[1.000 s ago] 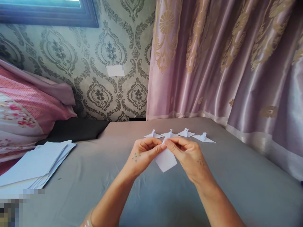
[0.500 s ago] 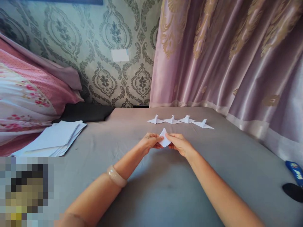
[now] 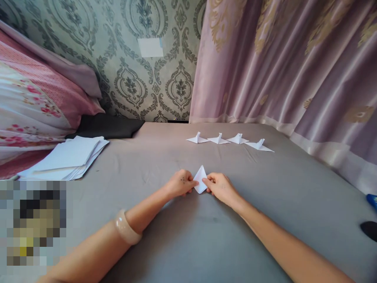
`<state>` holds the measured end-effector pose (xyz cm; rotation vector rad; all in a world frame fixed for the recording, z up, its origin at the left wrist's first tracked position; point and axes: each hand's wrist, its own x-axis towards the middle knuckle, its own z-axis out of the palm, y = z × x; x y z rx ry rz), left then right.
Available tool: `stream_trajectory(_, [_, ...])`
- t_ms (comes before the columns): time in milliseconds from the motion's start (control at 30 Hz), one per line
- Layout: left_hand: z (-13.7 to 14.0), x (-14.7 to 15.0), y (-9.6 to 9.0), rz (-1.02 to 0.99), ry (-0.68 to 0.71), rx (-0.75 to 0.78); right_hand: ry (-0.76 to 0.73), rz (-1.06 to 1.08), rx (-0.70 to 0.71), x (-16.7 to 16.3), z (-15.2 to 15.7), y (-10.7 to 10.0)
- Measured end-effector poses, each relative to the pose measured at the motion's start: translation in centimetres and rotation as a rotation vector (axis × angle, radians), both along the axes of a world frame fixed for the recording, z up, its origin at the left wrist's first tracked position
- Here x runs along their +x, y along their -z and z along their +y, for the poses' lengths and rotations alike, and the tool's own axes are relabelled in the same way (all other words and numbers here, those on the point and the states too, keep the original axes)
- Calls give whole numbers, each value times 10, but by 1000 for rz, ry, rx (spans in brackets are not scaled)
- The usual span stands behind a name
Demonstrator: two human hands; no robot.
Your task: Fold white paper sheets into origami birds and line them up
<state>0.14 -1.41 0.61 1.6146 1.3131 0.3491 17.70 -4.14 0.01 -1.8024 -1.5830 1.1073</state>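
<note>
Between my hands is a small folded piece of white paper (image 3: 200,177), kite-shaped, with its sharper point facing away from me. My left hand (image 3: 183,183) pinches its left corner, thumb on top and the other fingers curled below. On the opposite corner, my right hand (image 3: 220,186) grips the paper the same way. Beyond them stands a row of several white folded paper figures (image 3: 218,138) with flat pointed wings and an upright middle part.
A stack of white paper sheets (image 3: 67,157) lies at the left, near a black folded cloth (image 3: 108,126). The grey sheet-covered surface (image 3: 153,157) runs up to the patterned wall. Pink curtains (image 3: 265,70) hang on the right. A dark rounded object (image 3: 369,230) sits at the right edge.
The view has tilted down. My hands have lowered slightly toward the surface, and the paper now shows a longer kite shape with a sharp tip, its small end flap no longer visible.
</note>
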Motion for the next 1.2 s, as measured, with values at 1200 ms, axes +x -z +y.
stream_trajectory(1200, [16,-13,6,-46,151,209,-137,124,-49,36,-4,-4])
